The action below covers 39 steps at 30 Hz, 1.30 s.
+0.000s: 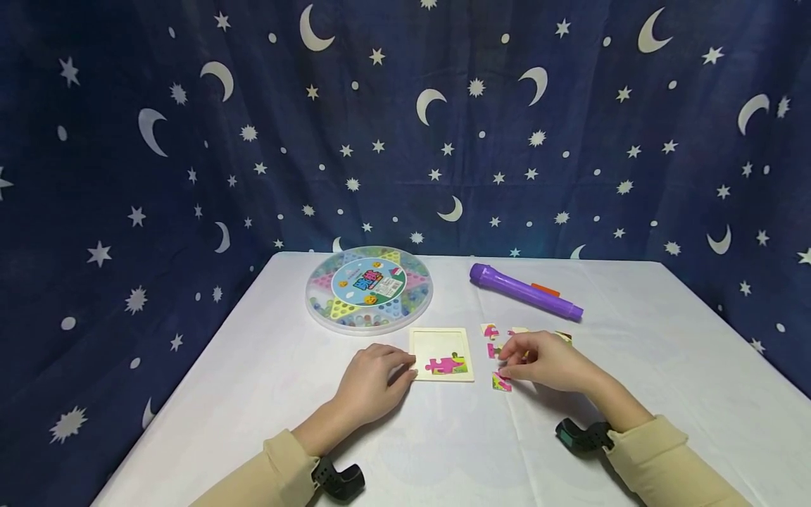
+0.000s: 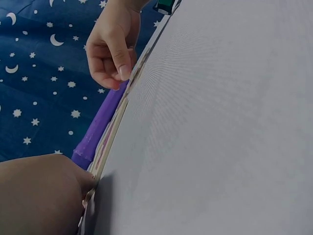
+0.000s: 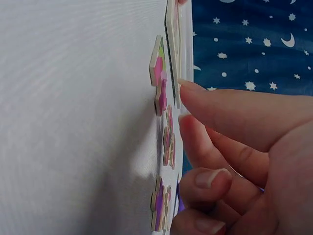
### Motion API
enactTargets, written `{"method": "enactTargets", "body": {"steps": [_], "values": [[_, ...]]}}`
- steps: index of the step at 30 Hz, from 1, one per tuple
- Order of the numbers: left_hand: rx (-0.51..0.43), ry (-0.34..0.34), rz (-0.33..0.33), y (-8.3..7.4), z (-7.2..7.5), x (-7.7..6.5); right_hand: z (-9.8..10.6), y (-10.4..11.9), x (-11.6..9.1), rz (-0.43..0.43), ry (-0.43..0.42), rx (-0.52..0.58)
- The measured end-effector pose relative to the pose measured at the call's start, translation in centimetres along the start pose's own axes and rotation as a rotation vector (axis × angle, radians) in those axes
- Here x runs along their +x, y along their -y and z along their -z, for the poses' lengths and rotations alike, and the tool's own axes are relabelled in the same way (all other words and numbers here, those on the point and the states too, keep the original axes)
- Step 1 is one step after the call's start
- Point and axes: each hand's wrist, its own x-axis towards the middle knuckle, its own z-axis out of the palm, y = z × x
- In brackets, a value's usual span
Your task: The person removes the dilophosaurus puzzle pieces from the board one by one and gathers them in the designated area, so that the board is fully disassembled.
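Note:
The cream puzzle tray [image 1: 439, 334] lies flat on the table, with pink and green puzzle pieces [image 1: 446, 365] joined in its lower right part. My left hand [image 1: 374, 384] is at the tray's left side, thumb and index fingertips touching the edge. To the right of the tray, my right hand [image 1: 548, 360] hovers low over loose puzzle pieces. In the right wrist view its thumb and index finger [image 3: 195, 139] are bent towards each other with a gap and nothing between them. A pink and green puzzle piece [image 1: 501, 382] lies just below those fingertips; the hand partly hides other pieces.
More loose pieces, among them a pink one [image 1: 490, 329], lie right of the tray. Behind it sits a round, clear-lidded Chinese checkers set [image 1: 418, 310] with marbles. A purple toy microphone [image 1: 526, 291] lies at the back right, an orange item [image 1: 546, 289] behind it.

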Motion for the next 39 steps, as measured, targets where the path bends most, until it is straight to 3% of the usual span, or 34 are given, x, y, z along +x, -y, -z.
{"method": "enactTargets", "body": {"steps": [14, 21, 28, 33, 39], "values": [[-0.002, -0.023, -0.011, 0.1, -0.1, 0.2, -1.7, 1.7, 1.7, 0.015, 0.001, -0.066], [0.002, -0.01, 0.008, 0.1, -0.2, 0.1, -3.1, 3.4, 3.2, 0.106, 0.051, -0.08], [0.006, -0.021, 0.008, 0.1, -0.3, 0.0, -4.5, 4.8, 4.6, 0.201, 0.026, -0.179], [0.01, -0.015, 0.003, 0.1, -0.3, -0.1, -5.1, 5.6, 5.3, 0.21, 0.035, -0.21], [0.018, 0.003, 0.009, 0.1, -0.1, -0.1, -5.5, 6.2, 5.3, 0.161, 0.057, -0.209]]}}
